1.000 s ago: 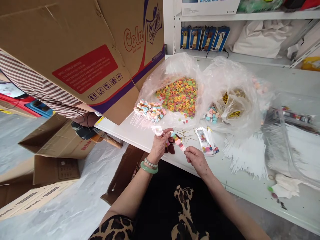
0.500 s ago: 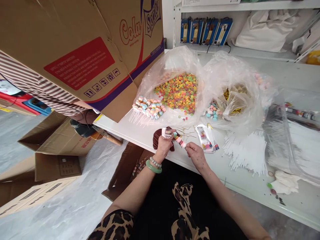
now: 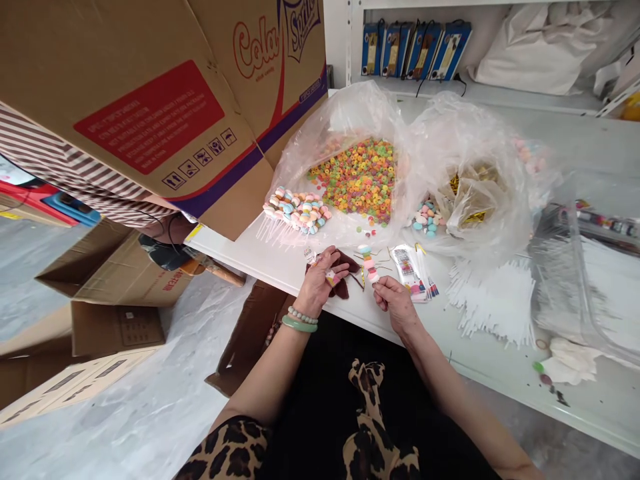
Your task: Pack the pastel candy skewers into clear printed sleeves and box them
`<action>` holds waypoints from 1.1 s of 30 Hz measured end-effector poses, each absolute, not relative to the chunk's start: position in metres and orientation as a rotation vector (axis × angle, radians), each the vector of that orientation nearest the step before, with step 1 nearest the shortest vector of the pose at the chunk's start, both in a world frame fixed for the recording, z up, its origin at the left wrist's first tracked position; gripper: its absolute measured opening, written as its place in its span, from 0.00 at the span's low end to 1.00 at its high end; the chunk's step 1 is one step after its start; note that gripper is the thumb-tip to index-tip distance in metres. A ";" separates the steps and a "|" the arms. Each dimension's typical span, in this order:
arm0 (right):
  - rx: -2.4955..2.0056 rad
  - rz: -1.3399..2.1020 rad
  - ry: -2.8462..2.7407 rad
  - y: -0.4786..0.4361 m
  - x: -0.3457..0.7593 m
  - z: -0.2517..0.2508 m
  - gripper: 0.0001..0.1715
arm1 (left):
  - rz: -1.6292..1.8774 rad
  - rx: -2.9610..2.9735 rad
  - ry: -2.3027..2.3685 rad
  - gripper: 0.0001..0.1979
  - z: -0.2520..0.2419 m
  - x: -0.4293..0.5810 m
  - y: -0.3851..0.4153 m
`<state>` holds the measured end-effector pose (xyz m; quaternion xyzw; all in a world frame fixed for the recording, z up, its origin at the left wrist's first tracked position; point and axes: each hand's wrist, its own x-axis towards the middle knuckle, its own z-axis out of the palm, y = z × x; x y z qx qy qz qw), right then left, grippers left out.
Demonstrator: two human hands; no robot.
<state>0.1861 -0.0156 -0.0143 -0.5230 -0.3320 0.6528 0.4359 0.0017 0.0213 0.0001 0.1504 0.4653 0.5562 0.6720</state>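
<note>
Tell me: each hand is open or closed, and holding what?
Left hand: partly closed, pinching a small printed tag.
Right hand: closed, pinching a candy stick.

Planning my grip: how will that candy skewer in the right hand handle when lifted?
The candy skewer probably weighs little, since the right hand pinches it with fingertips alone. Its thin white stick may flex, and the stacked rings look top-heavy, so it could tip or swing.

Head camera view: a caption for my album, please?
Right hand holds stacked pastel candies by a plastic bag of colourful rings.
</note>
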 end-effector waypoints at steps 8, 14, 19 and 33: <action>-1.039 1.750 -0.707 -0.022 0.152 0.013 0.09 | 1.146 0.373 0.937 0.21 0.012 0.040 0.009; -1.094 1.614 -0.643 -0.023 0.169 -0.004 0.09 | 0.895 0.887 1.333 0.24 0.008 0.019 -0.009; -1.159 1.609 -0.487 -0.012 0.196 -0.005 0.14 | 0.515 1.711 2.108 0.23 -0.018 -0.028 -0.017; -1.095 1.822 -0.437 -0.018 0.189 0.006 0.19 | 0.481 1.724 2.019 0.10 -0.008 -0.028 -0.011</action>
